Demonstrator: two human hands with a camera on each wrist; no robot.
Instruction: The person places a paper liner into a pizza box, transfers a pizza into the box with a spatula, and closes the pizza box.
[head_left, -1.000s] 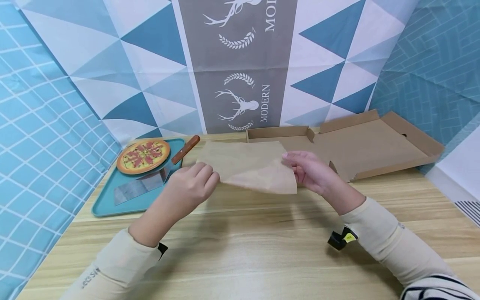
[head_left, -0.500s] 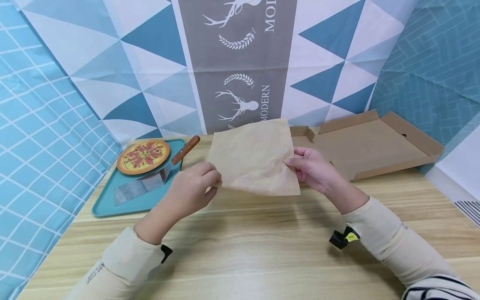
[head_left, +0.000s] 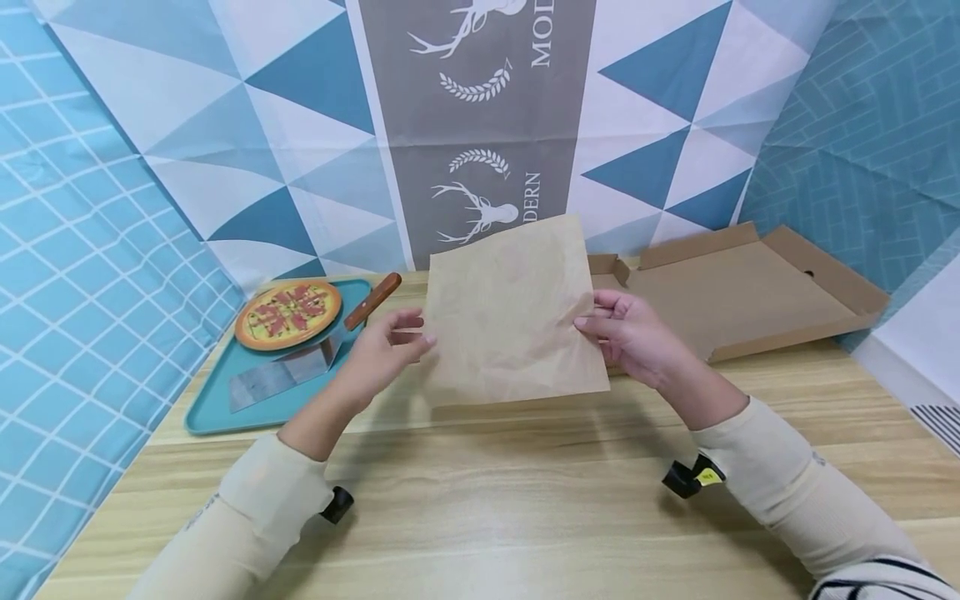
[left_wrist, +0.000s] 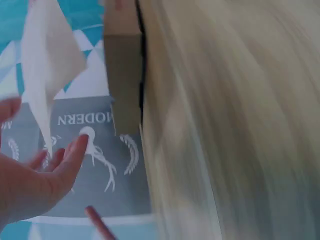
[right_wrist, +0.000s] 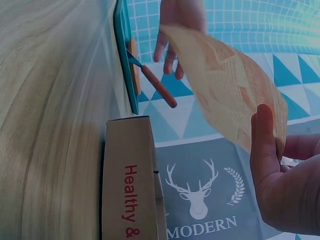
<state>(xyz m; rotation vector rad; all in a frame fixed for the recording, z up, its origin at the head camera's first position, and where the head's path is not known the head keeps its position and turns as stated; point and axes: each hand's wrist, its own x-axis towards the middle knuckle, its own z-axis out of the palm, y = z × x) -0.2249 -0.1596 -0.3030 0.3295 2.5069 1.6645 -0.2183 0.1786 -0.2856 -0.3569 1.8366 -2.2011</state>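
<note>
A sheet of brown parchment paper [head_left: 510, 317] hangs in the air over the table, tilted up at its far edge. My right hand [head_left: 633, 337] pinches its right edge between thumb and fingers, which the right wrist view also shows, with the paper [right_wrist: 225, 80] bowed. At the left edge my left hand [head_left: 386, 354] has its thumb and fingers spread apart. In the left wrist view the left hand [left_wrist: 40, 185] is just by the paper's lower tip; whether it touches cannot be told. Behind the sheet stands an opened cardboard pizza box [head_left: 742, 304], partly hidden.
On the left, a teal tray [head_left: 206, 400] bears a pizza [head_left: 288, 315] and a metal pizza server [head_left: 281, 375], whose wooden handle [head_left: 372, 300] sticks up past the tray's rim. Patterned cloth walls [head_left: 315, 108] enclose the wooden table [head_left: 480, 508] at the back and sides.
The paper has swung from nearly flat to tilted up, its far edge rising. My left fingers have let go of its left edge and spread; the right hand keeps its pinch.
</note>
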